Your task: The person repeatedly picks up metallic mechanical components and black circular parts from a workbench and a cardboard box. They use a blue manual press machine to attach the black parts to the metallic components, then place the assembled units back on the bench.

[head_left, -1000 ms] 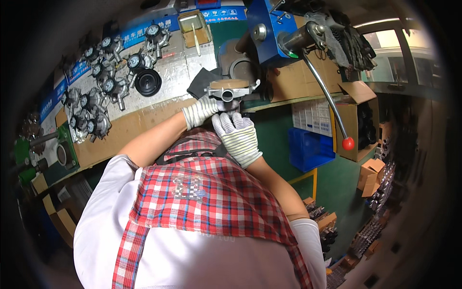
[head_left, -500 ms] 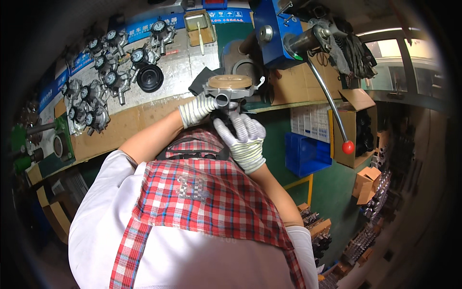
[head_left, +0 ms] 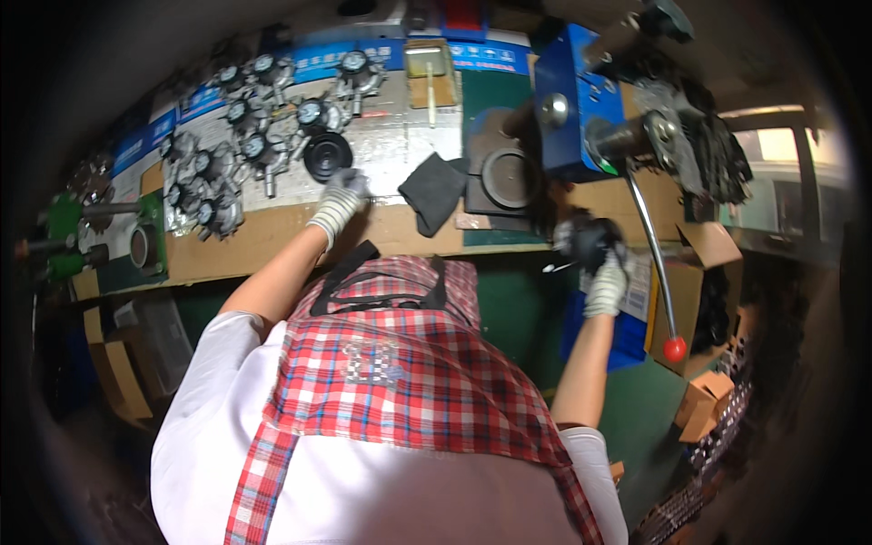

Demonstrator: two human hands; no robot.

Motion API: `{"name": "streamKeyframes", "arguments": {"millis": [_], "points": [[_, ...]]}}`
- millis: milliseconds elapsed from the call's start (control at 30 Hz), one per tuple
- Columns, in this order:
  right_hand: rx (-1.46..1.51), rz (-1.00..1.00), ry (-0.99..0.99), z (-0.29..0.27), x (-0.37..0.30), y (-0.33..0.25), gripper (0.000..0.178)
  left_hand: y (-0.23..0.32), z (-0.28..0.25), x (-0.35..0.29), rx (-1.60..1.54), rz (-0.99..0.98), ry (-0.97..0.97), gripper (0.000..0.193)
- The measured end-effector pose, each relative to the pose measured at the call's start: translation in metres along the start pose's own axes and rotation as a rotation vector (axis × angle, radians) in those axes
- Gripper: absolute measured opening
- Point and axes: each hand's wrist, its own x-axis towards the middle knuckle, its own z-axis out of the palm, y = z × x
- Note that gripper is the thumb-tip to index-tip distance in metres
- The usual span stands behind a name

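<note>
My left hand (head_left: 341,200), in a striped glove, reaches over the bench to the lower right rim of a black ribbed disc (head_left: 327,157). Its fingers are blurred, so their grip does not show. Out to the right, my gloved right hand (head_left: 609,283) holds a round pump-like housing (head_left: 590,240), dark and smeared by motion, above a blue crate (head_left: 627,343). Several metal pump-like units (head_left: 256,150) with round caps and pipe stubs stand left of the disc. Between my hands a dark grey cloth (head_left: 436,193) lies on the bench.
A blue press (head_left: 581,104) with a long red-knobbed lever (head_left: 656,272) stands at the right, beside a dark ring fixture (head_left: 510,178). A small tray with a brush (head_left: 431,95) lies at the back. Green clamps (head_left: 150,238) sit far left; an open carton (head_left: 677,309) is at right.
My hands have parted from in front of my chest. The right carried the housing rightward off the bench edge; the left moved forward to the black disc. The whole view has shifted.
</note>
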Motion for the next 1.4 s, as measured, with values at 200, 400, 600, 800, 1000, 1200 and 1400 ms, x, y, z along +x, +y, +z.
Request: {"name": "streamKeyframes", "arguments": {"millis": [200, 400, 600, 800, 1000, 1200, 1400], "points": [[0.489, 0.401, 0.237, 0.050, 0.120, 0.000, 0.055, -0.118, -0.066, 0.090, 0.012, -0.209, 0.471, 0.076], [0.500, 0.491, -0.041, 0.074, 0.165, 0.021, 0.051, -0.067, -0.060, 0.073, 0.030, -0.226, 0.340, 0.052], [-0.514, 0.042, -0.337, 0.058, 0.055, 0.040, 0.070, 0.006, -0.064, 0.002, -0.367, -0.295, -0.118, 0.041], [-0.038, -0.120, -0.832, 0.188, -0.157, -0.125, 0.068, 0.070, -0.039, -0.022, -0.222, 0.039, -0.522, 0.061], [0.076, 0.002, -0.860, 0.328, -0.103, -0.120, 0.046, 0.065, -0.086, 0.074, 0.145, 0.244, -0.249, 0.053], [0.395, 0.356, -0.851, 0.384, -0.076, -0.152, 0.044, 0.065, -0.072, 0.110, 0.349, 0.179, -0.101, 0.048], [0.123, 0.112, -0.699, 0.378, -0.027, -0.167, 0.046, 0.056, -0.055, 0.111, 0.278, 0.261, -0.025, 0.051]]}}
